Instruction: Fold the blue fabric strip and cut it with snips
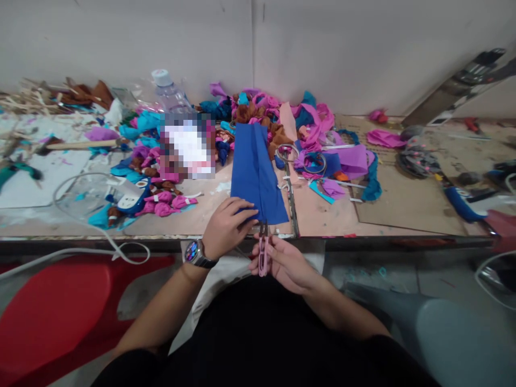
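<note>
A strip of blue cloth [252, 172] lies lengthwise on the worktable, its near end at the front edge. My left hand [229, 223], with a watch on the wrist, holds the lower left corner of this cloth, fingers on top and the thumb partly hidden. In my right hand [286, 260] is a pair of pink-handled thread snips [263, 258]. Their dark blades point away from me and meet the cloth's near edge beside my left fingertips. Whether the blades have cut into the cloth I cannot tell.
Knotted cloth bundles [258, 107] heap behind the strip, near a plastic bottle [171, 97]. A blue-and-white device [133, 196] with a cable stands left. Cardboard [403, 199] covers the right side. A red stool [60, 306] and a grey stool [455, 333] flank me.
</note>
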Tool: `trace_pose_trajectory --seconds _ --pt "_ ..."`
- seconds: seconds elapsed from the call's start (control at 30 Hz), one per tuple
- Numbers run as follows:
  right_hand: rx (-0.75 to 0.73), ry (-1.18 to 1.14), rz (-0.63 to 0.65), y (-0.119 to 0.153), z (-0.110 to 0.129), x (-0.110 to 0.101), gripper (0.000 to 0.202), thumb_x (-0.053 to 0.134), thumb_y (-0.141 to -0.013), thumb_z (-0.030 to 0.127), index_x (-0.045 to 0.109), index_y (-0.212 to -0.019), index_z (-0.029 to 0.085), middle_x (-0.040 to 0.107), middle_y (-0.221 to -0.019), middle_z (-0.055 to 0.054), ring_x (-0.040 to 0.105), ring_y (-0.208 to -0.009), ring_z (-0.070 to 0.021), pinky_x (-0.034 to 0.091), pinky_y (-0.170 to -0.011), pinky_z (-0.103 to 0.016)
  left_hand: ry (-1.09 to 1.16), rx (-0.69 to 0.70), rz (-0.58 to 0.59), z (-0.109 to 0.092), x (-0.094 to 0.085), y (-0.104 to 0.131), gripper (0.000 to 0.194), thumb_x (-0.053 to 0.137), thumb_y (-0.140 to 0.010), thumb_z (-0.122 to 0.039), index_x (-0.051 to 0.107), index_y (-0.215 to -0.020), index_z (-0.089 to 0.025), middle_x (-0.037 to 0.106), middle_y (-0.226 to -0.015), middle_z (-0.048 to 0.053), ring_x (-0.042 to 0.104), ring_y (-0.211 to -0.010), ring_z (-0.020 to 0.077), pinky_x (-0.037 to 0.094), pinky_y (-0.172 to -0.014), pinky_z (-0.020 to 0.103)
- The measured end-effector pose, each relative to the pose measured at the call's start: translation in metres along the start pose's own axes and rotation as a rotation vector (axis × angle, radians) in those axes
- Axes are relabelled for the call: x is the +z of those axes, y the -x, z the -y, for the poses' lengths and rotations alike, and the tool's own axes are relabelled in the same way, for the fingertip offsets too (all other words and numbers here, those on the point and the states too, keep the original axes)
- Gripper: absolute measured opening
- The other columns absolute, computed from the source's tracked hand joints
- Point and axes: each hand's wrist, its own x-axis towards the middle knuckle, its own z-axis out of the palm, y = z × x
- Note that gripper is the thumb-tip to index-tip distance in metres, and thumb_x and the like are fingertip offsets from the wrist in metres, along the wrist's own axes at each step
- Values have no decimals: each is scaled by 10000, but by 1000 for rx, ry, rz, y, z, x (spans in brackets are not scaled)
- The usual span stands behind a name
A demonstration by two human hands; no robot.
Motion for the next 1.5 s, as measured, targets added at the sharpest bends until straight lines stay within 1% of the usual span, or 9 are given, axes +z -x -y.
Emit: trace_pose_trajectory --seconds 0.13,0.2,0.27,0.4,0.53,0.67,0.97,1.23,1.5 --pt "30 -5 11 1 0 2 445 776 -950 415 590 -1283 186 772 -1063 -67 766 -744 -160 617 -660 -278 5 -9 -61 0 1 1 134 684 -983 -235 784 -1072 -239 784 -1095 72 669 -1069 229 588 -1000 454" --pt "53 -14 22 2 -1 4 415 752 -967 411 599 -1279 184 770 -1043 -62 774 -749 -172 624 -655 -285 -1 -19 -68 0 1 1 134 688 -981 -239 783 -1076 -234 787 -1077 69 669 -1048 226 589 -991 447" --pt "67 -22 21 3 -3 5 390 736 -979 397 608 -1275 176 761 -1049 -66 784 -770 -177 636 -679 -294 -8 -24 -57 0 1 2 134 688 -982 -248 785 -1074 -235 787 -1069 69 671 -1048 228 586 -993 451" --pt "33 -23 -2 -1 -2 6 367 726 -989 387 613 -1262 169 749 -1078 -73 775 -776 -157 654 -749 -319 -5 -12 -38 0 1 4 135 684 -985 -256 788 -1069 -242 790 -1049 67 670 -1033 224 582 -988 446" --pt "16 -23 10 -5 0 5 362 732 -983 386 593 -1258 195 734 -1066 -51 766 -783 -161 662 -782 -367 8 23 -14 1 0 5 148 690 -980 -249 787 -1091 -248 790 -1058 67 665 -1045 223 587 -987 437" --pt "22 -40 11 -7 1 5 383 752 -966 384 578 -1257 207 711 -1013 -20 750 -764 -158 657 -796 -382 42 62 22 2 -1 7 181 673 -978 -215 785 -1116 -250 787 -1070 74 665 -1069 228 598 -988 445" --pt "14 -47 -1 -6 2 4 387 756 -964 368 583 -1267 200 650 -937 10 730 -735 -141 613 -716 -306 38 124 16 7 1 11 192 720 -940 -193 788 -1102 -270 794 -1092 61 640 -1091 235 601 -995 461" --pt "26 -50 3 -6 2 2 334 748 -967 369 592 -1216 209 643 -923 18 730 -740 -145 596 -693 -296 36 67 26 5 -1 10 139 699 -960 -235 793 -1053 -277 793 -1074 67 664 -1071 237 601 -993 486" --pt "21 -47 7 -7 3 3 375 756 -960 383 587 -1240 199 630 -890 32 722 -694 -142 594 -658 -289 43 114 -8 5 0 11 166 731 -927 -182 774 -1068 -258 793 -1087 54 643 -1067 232 595 -1003 462"
